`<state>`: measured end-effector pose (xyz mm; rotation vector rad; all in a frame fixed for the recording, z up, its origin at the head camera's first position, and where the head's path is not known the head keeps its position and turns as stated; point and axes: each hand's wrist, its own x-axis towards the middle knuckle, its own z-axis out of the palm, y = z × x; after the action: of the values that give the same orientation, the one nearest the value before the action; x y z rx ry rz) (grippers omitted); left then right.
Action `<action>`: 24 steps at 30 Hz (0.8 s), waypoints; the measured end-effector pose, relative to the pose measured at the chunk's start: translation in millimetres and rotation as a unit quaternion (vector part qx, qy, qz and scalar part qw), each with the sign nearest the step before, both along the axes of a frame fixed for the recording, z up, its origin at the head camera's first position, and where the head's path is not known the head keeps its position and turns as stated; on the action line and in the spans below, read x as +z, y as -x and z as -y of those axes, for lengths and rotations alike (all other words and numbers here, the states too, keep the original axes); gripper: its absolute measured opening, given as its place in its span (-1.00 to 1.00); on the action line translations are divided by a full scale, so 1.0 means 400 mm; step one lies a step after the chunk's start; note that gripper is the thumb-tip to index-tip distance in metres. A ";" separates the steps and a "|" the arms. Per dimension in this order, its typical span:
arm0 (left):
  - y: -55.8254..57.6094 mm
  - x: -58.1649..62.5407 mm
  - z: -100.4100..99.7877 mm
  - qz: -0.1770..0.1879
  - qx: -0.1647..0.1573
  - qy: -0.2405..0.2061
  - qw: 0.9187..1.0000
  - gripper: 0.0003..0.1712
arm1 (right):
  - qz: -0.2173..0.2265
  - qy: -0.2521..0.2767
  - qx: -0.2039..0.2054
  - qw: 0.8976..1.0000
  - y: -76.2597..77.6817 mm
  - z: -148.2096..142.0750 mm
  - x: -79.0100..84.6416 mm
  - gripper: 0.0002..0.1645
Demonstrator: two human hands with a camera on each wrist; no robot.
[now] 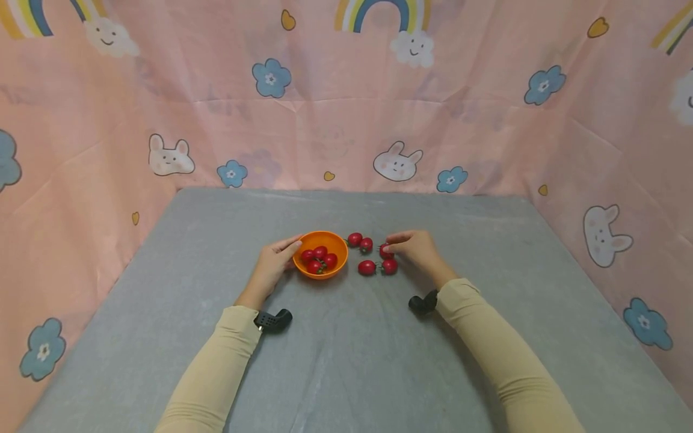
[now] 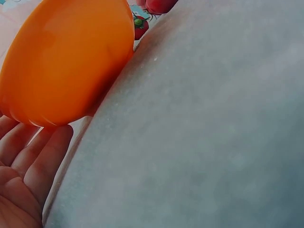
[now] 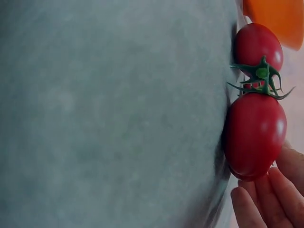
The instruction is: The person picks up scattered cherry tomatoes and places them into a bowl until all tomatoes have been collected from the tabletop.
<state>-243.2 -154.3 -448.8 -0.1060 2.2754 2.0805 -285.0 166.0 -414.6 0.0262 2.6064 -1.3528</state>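
Note:
An orange bowl (image 1: 320,275) stands on the table with several cherry tomatoes (image 1: 320,252) in it. My left hand (image 1: 272,264) holds the bowl's left side, thumb at the rim and fingers along the outer wall; the left wrist view shows those fingertips against the orange bowl (image 2: 66,61). To the right of the bowl, my right hand (image 1: 419,249) pinches a cherry tomato (image 1: 385,251) between thumb and fingers, partly covering it. A nearer cherry tomato (image 3: 256,135), with its green stem, stands in front of the right fingers in the right wrist view.
Between bowl and right hand lie more loose tomatoes: a pair (image 1: 355,240) at the back and one (image 1: 366,267) in front. A grey cloth covers the table (image 1: 335,361). Pink printed curtain (image 1: 335,120) hangs behind and along both sides.

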 end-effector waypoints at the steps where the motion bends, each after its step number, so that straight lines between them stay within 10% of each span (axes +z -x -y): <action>1: 0.000 0.000 0.000 0.000 0.000 0.000 1.000 -0.51 | 0.001 -0.003 0.001 1.000 0.000 0.001 0.000 -0.51; 24: 0.000 -0.001 0.001 0.002 -0.002 -0.004 1.000 -0.51 | 0.047 -0.003 -0.038 0.998 0.005 0.024 0.030 -0.51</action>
<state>-243.4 -154.8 -449.0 -0.1054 2.2619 2.0848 -286.8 156.2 -402.8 0.1884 2.5543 -1.3344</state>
